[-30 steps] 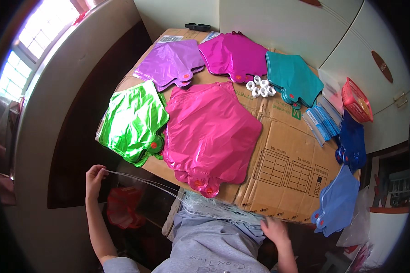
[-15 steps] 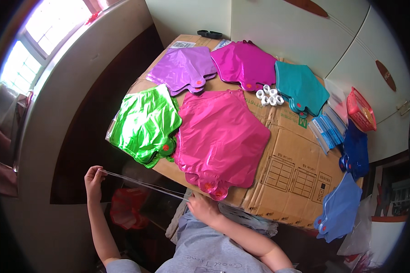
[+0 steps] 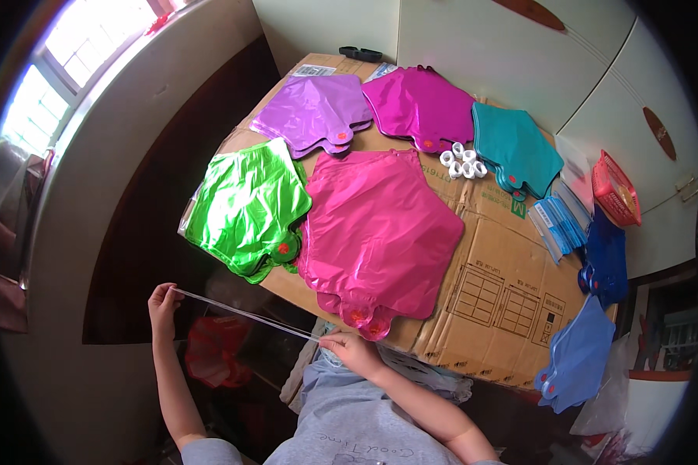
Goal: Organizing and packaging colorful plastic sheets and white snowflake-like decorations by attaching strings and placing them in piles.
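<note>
Head view: red basket (image 3: 614,194), contents unclear

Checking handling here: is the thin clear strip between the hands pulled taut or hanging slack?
Taut. The clear strip runs in a straight line from the left hand to the right hand, with no sag.

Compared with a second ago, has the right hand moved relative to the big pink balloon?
Yes. The right hand has moved left along the cardboard table's near edge to just below the big pink balloon's neck, pinching the clear strip.
</note>
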### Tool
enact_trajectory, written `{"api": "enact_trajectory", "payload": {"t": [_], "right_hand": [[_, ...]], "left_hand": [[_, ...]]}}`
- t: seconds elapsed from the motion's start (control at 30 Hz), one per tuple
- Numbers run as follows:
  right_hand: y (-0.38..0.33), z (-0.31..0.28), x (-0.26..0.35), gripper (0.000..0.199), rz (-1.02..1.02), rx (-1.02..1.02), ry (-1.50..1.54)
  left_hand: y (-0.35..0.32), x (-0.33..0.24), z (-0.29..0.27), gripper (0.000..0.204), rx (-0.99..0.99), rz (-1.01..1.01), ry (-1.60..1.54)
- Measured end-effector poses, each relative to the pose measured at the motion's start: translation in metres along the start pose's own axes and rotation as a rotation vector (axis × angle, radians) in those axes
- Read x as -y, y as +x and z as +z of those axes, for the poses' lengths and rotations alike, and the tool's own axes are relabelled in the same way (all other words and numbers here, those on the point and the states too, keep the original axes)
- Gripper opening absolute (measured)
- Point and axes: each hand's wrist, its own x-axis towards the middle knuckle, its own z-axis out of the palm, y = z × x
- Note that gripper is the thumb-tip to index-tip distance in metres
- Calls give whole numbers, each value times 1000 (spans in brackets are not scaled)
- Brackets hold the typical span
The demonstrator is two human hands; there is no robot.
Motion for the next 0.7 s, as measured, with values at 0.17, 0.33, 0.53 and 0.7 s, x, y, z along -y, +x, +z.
{"api": "enact_trajectory", "payload": {"t": [0.17,0.33,0.53,0.7], "right_hand": [[-1,-2,3,29,76,-46,119],[-6,-2,2,23,93,-37,84],[-23,-10,-1,18,126,-122,215],[-47,-24,-2,16,175,-200,256]], "left_hand": [[0,25,-11,12,-52,-76,11],[-3,47,-15,12,6,-44,141],[-7,55,-3,10,-6,-98,211],[-4,65,-6,10,-36,-79,213]]}}
